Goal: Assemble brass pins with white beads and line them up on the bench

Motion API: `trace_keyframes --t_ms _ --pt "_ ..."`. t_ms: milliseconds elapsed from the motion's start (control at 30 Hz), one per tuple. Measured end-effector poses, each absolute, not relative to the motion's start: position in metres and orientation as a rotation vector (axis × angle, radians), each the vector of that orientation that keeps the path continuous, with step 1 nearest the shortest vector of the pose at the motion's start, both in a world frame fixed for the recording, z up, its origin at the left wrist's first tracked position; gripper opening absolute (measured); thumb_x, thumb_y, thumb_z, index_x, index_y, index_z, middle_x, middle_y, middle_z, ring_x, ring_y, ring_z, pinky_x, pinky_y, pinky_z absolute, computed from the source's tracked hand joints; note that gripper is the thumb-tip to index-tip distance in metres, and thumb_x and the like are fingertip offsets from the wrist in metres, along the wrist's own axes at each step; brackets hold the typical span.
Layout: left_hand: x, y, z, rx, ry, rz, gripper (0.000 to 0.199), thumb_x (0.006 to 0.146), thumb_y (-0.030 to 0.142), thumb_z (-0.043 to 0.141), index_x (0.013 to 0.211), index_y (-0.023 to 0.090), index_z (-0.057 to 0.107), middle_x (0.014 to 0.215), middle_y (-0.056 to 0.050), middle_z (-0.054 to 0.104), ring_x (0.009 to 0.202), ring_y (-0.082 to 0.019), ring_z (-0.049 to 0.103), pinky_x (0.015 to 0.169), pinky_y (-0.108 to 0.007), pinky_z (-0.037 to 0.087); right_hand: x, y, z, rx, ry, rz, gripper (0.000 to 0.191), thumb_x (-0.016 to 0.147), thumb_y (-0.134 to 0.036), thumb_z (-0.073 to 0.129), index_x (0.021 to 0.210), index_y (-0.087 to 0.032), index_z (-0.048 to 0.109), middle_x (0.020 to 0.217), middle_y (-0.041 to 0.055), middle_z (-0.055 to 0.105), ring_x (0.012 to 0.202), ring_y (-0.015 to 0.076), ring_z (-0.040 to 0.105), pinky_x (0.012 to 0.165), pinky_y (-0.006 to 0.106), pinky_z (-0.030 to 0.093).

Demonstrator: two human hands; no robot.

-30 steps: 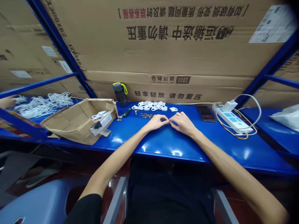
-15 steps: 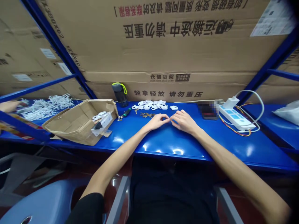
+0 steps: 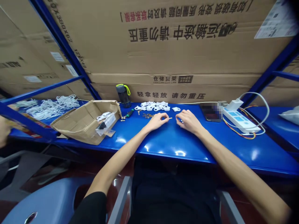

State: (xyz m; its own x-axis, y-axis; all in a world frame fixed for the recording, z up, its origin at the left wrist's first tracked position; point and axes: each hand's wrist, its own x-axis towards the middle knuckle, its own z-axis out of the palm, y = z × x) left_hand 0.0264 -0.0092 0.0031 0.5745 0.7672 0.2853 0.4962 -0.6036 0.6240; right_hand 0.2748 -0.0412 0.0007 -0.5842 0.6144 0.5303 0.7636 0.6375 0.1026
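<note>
My left hand (image 3: 157, 122) is closed in a pinch on a small brass-coloured strip (image 3: 170, 118), whose end points right. A short gap to the right, my right hand (image 3: 188, 120) has its fingers curled together; a small pale bit shows at the fingertips, too small to name. Behind my left hand lies a loose group of brass-coloured strips (image 3: 146, 115). Past them, several white plastic pieces (image 3: 153, 108) are bunched together, and one white piece (image 3: 176, 109) lies apart, just behind the gap between my hands.
On the blue table (image 3: 163, 141), a cardboard box (image 3: 77, 124), a green-handled screwdriver (image 3: 130, 113) and a dark bottle (image 3: 123, 96) are on the left. A phone (image 3: 210, 112) and a power strip (image 3: 241, 119) with cables lie right. Another person's hand (image 3: 3, 130) shows far left, near white cords (image 3: 53, 107).
My hands, which met at the fingertips, have come apart. The strip now sticks out from my left fingers. The other person's hand has come nearer at the left edge. The view has shifted slightly.
</note>
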Motion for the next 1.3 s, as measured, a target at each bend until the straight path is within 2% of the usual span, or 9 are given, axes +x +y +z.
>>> trace_keyframes --t_ms 167,333,467,633,833,933,1067,1133,1300 --pt "-0.006 -0.004 0.004 2.56 1.255 0.778 0.025 0.1 0.04 0.057 0.097 0.021 0.073 0.102 -0.006 0.074 0.099 -0.026 0.062 0.095 -0.038 0.045 0.3 -0.037 0.001 -1.195 -2.383 -0.384 0.014 0.098 -0.025 0.059 0.097 -0.02 0.072 0.097 0.0112 0.076 0.094 0.029 0.061 0.079 0.041 0.038" --pt "-0.033 0.002 0.002 2.715 1.219 0.724 0.025 0.1 0.043 0.06 0.098 0.021 0.072 0.114 -0.008 0.07 0.113 -0.028 0.057 0.102 -0.042 0.043 0.309 -0.037 0.0 -1.214 -2.443 -0.329 0.018 0.098 -0.03 0.06 0.091 -0.022 0.075 0.104 0.0098 0.076 0.097 0.0279 0.061 0.08 0.041 0.039" --pt "-0.044 0.007 -0.004 2.574 1.447 0.945 0.031 0.104 0.046 0.053 0.106 0.019 0.068 0.118 -0.011 0.068 0.117 -0.029 0.057 0.107 -0.043 0.042 0.312 -0.032 -0.006 -1.291 -2.342 -0.272 0.023 0.1 -0.032 0.056 0.102 -0.022 0.077 0.112 0.0114 0.076 0.103 0.0301 0.063 0.082 0.042 0.043" --pt "-0.046 0.007 -0.018 2.455 1.621 0.866 0.053 0.102 0.057 0.052 0.135 0.016 0.057 0.137 -0.016 0.062 0.133 -0.033 0.054 0.115 -0.045 0.04 0.325 -0.018 -0.02 -1.431 -2.048 -0.071 0.033 0.101 -0.033 0.049 0.122 -0.019 0.071 0.124 0.0138 0.072 0.117 0.0324 0.064 0.101 0.048 0.05" --pt "-0.033 0.013 -0.024 2.485 1.581 0.69 0.078 0.098 0.069 0.052 0.151 0.011 0.047 0.155 -0.022 0.051 0.146 -0.036 0.046 0.123 -0.048 0.034 0.319 -0.013 -0.028 -1.512 -1.906 0.231 0.044 0.103 -0.032 0.04 0.139 -0.017 0.061 0.145 0.0153 0.063 0.138 0.0293 0.056 0.121 0.049 0.039" --pt "-0.03 0.012 -0.021 2.472 1.552 0.671 0.078 0.098 0.07 0.05 0.149 0.012 0.049 0.154 -0.021 0.052 0.145 -0.035 0.047 0.123 -0.048 0.035 0.305 -0.019 -0.031 -1.585 -1.945 0.31 0.056 0.104 -0.049 0.045 0.148 -0.015 0.054 0.155 0.0186 0.054 0.146 0.0334 0.049 0.123 0.052 0.036" --pt "-0.029 0.006 -0.021 2.443 1.513 0.658 0.072 0.099 0.069 0.05 0.146 0.014 0.052 0.153 -0.019 0.052 0.145 -0.034 0.046 0.123 -0.047 0.036 0.287 -0.033 -0.036 -1.618 -2.126 0.243 0.083 0.094 -0.073 0.055 0.154 -0.016 0.049 0.163 0.0202 0.044 0.154 0.0403 0.035 0.127 0.06 0.026" --pt "-0.027 0.004 -0.023 2.453 1.475 0.671 0.069 0.098 0.066 0.053 0.144 0.014 0.053 0.153 -0.018 0.052 0.144 -0.033 0.047 0.123 -0.046 0.036 0.281 -0.038 -0.038 -1.595 -2.19 0.201 0.078 0.096 -0.072 0.053 0.153 -0.018 0.051 0.164 0.0187 0.043 0.155 0.0394 0.034 0.127 0.06 0.026" --pt "-0.02 0.009 -0.028 2.518 1.325 0.746 0.051 0.102 0.053 0.055 0.136 0.017 0.059 0.142 -0.014 0.059 0.136 -0.03 0.052 0.119 -0.043 0.04 0.28 -0.031 -0.043 -1.492 -2.207 0.132 0.051 0.107 -0.05 0.043 0.143 -0.019 0.061 0.155 0.0167 0.053 0.146 0.0336 0.049 0.12 0.052 0.043"
